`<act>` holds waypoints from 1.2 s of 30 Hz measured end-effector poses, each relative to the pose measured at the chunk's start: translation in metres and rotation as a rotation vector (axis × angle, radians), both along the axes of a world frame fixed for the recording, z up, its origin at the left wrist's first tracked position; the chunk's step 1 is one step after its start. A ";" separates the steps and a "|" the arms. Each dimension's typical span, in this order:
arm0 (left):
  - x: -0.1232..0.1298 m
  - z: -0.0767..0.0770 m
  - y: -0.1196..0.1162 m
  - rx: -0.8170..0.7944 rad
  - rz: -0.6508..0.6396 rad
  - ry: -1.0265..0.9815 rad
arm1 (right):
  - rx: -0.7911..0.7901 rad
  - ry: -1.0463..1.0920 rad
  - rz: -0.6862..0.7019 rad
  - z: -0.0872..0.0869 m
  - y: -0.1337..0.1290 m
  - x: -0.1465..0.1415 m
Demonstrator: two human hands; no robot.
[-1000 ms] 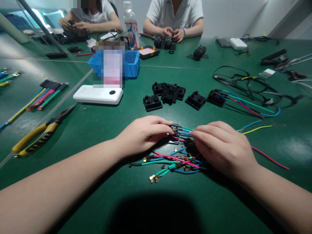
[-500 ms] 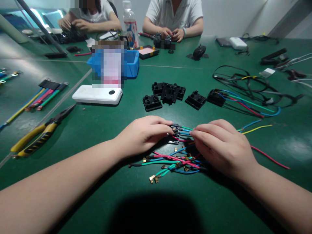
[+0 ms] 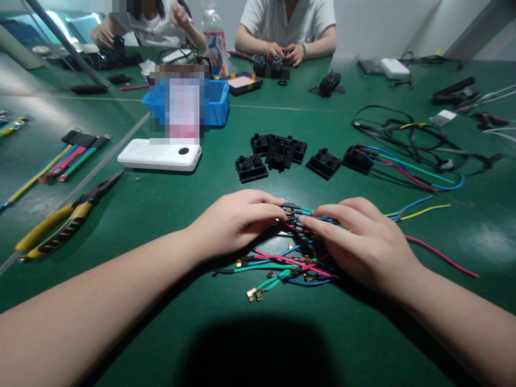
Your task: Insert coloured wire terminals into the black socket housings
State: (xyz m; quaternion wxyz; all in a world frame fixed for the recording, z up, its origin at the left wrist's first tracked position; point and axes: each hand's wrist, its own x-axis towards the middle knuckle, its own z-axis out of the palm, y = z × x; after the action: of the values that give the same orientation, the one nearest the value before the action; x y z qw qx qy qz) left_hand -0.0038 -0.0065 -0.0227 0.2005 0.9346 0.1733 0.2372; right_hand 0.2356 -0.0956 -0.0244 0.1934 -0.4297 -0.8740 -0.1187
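My left hand (image 3: 237, 220) is closed on the left end of a small black plastic housing (image 3: 289, 215), its fingertips covering part of it. Green, blue and red wires run out of the housing to the right. Over these wires lies my right hand (image 3: 358, 231), its fingers closed about a blue wire (image 3: 307, 213) close to the housing; the thumb is hidden. On the table just below is a loose pile of short red, green and blue wires (image 3: 278, 266), with brass terminals (image 3: 253, 294) on their ends.
Several black plastic housings (image 3: 280, 153) lie beyond my hands, beside a wired one (image 3: 358, 159). Long-nose pliers (image 3: 72, 217), a white power bank (image 3: 159, 155) and a blue bin (image 3: 220, 105) are leftward. Black cables (image 3: 403, 131) lie right. Two people sit across the table.
My right hand's fingertips have shifted left along the wires, nearer the housing. My left hand keeps its hold. A person at the far left has raised one hand.
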 end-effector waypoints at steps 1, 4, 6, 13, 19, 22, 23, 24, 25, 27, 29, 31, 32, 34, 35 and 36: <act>0.000 0.000 0.000 -0.003 0.003 0.001 | -0.006 -0.002 -0.001 0.000 0.000 0.000; 0.000 -0.001 0.000 -0.013 0.004 0.008 | -0.012 -0.003 -0.001 0.000 0.000 0.000; 0.000 -0.001 0.000 -0.018 0.007 0.006 | -0.012 -0.006 0.000 0.000 0.000 0.000; 0.000 -0.001 0.000 -0.031 0.003 0.005 | -0.025 0.001 -0.001 0.001 0.000 0.001; 0.000 -0.001 0.000 -0.032 0.000 0.002 | -0.035 -0.021 0.000 0.002 -0.001 0.000; 0.000 -0.001 0.000 -0.037 0.002 0.010 | -0.029 -0.026 0.008 0.003 -0.002 0.000; 0.000 -0.001 0.000 -0.039 0.002 0.011 | -0.028 -0.026 0.007 0.003 -0.002 0.000; 0.000 -0.001 0.000 -0.043 0.003 0.013 | -0.028 -0.026 0.006 0.003 -0.002 0.000; 0.000 -0.001 0.000 -0.045 0.004 0.013 | -0.025 -0.027 0.004 0.003 -0.002 0.000; 0.000 -0.001 0.000 -0.045 0.003 0.011 | -0.019 -0.033 0.001 0.003 -0.001 0.000; 0.000 -0.001 0.000 -0.040 -0.004 0.009 | -0.008 -0.043 0.002 0.004 -0.001 0.000; 0.000 -0.001 0.000 -0.032 -0.011 0.004 | 0.003 -0.051 0.004 0.004 -0.001 -0.001; 0.000 -0.001 0.001 -0.029 -0.013 0.004 | 0.006 -0.054 0.005 0.005 -0.001 -0.001; 0.000 -0.002 0.001 -0.024 -0.011 0.008 | 0.003 -0.066 0.009 0.006 -0.001 -0.001; 0.000 -0.002 0.001 -0.022 -0.010 0.012 | -0.004 -0.075 0.012 0.006 -0.001 -0.001; 0.000 -0.002 0.001 -0.017 -0.010 0.015 | -0.012 -0.085 0.015 0.007 -0.001 -0.001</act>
State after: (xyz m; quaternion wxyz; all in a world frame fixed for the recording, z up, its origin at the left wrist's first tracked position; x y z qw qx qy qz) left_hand -0.0036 -0.0054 -0.0246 0.2085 0.9355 0.1720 0.2274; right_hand 0.2350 -0.0964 -0.0176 0.1546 -0.4189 -0.8852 -0.1303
